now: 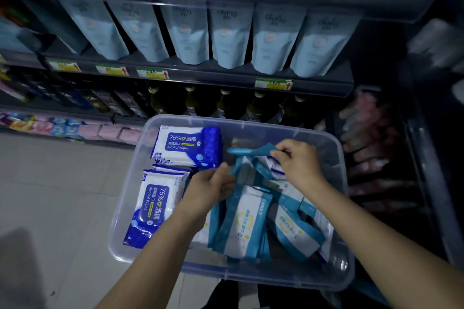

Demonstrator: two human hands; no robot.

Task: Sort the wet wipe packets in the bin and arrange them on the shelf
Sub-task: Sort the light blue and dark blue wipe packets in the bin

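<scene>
A clear plastic bin (251, 121) in front of me holds wet wipe packets. Dark blue alcohol wipe packets lie on its left side, one at the back (187, 145) and one at the front (153, 206). Several light blue and white packets (247, 223) stand bunched on the right side. My left hand (209, 187) grips the top edges of this bunch. My right hand (298, 162) pinches the top of a light blue packet (251, 152) lifted above the bunch.
Dark store shelves stand behind the bin. A row of pale blue pouches (229, 35) fills one shelf, dark bottles (223, 105) the one below, and pink and blue packs (75, 129) the lowest at left. Grey tiled floor (50, 195) lies to the left.
</scene>
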